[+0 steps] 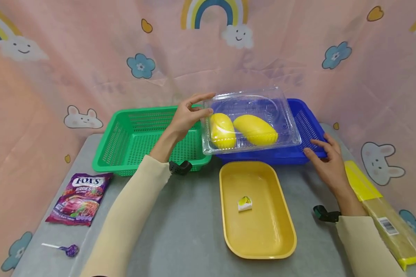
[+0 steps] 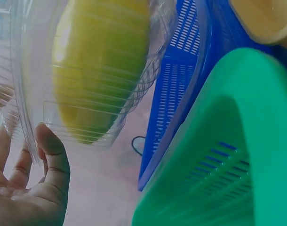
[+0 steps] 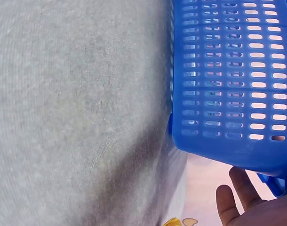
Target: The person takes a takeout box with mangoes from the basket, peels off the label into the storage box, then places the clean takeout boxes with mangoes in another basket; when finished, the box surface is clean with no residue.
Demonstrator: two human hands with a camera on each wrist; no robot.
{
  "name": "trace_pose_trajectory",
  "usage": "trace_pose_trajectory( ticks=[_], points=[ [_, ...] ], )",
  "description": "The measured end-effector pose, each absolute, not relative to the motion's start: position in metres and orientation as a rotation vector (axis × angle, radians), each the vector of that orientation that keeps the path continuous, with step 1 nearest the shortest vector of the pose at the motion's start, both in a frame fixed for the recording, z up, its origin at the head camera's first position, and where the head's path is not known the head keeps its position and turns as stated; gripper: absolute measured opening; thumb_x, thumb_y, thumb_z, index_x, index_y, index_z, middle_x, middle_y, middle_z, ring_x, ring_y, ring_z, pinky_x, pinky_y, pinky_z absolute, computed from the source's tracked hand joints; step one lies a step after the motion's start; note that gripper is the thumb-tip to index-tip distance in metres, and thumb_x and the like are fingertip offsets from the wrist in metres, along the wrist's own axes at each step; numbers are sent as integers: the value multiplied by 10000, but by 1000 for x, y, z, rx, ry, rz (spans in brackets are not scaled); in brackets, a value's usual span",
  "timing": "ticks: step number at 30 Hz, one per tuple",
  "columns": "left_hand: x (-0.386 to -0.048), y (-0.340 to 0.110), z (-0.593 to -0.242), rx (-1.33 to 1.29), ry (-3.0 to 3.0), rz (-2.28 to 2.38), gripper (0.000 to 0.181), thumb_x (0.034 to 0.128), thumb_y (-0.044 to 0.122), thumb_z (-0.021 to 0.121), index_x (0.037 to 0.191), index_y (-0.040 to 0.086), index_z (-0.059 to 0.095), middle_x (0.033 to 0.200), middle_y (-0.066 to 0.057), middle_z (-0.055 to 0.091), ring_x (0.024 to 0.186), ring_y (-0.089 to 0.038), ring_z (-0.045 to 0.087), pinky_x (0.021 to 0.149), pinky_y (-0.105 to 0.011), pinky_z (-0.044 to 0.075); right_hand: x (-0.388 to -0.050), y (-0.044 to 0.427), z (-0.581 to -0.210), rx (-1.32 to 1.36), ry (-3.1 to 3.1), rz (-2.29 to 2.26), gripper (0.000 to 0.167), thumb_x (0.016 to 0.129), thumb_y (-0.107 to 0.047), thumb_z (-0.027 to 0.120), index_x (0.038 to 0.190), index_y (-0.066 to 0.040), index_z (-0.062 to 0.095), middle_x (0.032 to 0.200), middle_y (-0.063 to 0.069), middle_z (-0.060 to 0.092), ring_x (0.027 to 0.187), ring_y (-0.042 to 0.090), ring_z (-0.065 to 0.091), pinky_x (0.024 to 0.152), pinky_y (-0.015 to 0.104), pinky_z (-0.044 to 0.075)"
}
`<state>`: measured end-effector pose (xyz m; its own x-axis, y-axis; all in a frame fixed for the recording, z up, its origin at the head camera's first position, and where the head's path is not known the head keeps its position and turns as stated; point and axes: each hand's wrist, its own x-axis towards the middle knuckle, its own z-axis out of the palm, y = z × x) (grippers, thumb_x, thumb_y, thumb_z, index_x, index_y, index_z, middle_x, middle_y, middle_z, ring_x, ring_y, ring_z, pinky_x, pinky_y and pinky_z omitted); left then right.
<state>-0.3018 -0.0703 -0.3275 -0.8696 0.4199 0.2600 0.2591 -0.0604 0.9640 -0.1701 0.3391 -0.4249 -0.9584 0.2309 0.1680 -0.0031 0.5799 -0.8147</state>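
My left hand (image 1: 186, 117) pinches the left edge of a clear plastic clamshell box (image 1: 287, 132) between thumb and fingers. Inside lie two yellow mangoes (image 1: 255, 130); the left wrist view shows one mango (image 2: 101, 70) close up through the ribbed plastic. The box is tilted and hangs over the blue basket (image 1: 303, 115), hiding much of its inside. At the basket's right end is my right hand (image 1: 327, 165), its fingers loosely bent beside the rim. In the right wrist view, fingertips (image 3: 240, 176) come close to the blue basket's end wall (image 3: 228, 148).
A green basket (image 1: 116, 140) stands left of the blue one. In front is a yellow tray (image 1: 260, 234) with a small white-and-yellow piece (image 1: 245, 204) in it. A candy bag (image 1: 81, 198) and lollipop (image 1: 71, 251) lie left; a yellow-ended clear packet (image 1: 384, 215) lies right.
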Motion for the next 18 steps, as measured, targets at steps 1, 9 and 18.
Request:
trace_pose_trajectory(
  ticks=[1, 9, 18],
  points=[
    [-304, -67, -328, 753, 2079, 2069, 480, 943, 94, 700, 1414, 131, 618, 1522, 37, 494, 680, -168, 540, 639, -270, 502, -170, 339, -425, -186, -2554, 1321, 613, 1035, -381, 565, 1507, -8, 449, 1734, 49, 37, 1556, 451, 145, 1162, 709, 265],
    [-322, -47, -338, 734, 2154, 2024, 489, 909, 145, 748, 1388, 161, 647, 1493, 31, 518, 622, -174, 414, 687, -301, 466, -168, 337, -424, -181, -2547, 1295, 600, 1030, -385, 579, 1484, -7, 478, 1731, 33, 69, 1551, 427, 181, 1195, 526, 368],
    [-331, -29, -345, 741, 2214, 1958, 496, 927, 163, 747, 1408, 154, 628, 1494, -3, 499, 732, -169, 493, 707, -305, 470, -166, 338, -424, -183, -2529, 1285, 586, 1021, -381, 598, 1467, -12, 502, 1724, 30, 106, 1548, 397, 201, 1099, 217, 395]
  ],
)
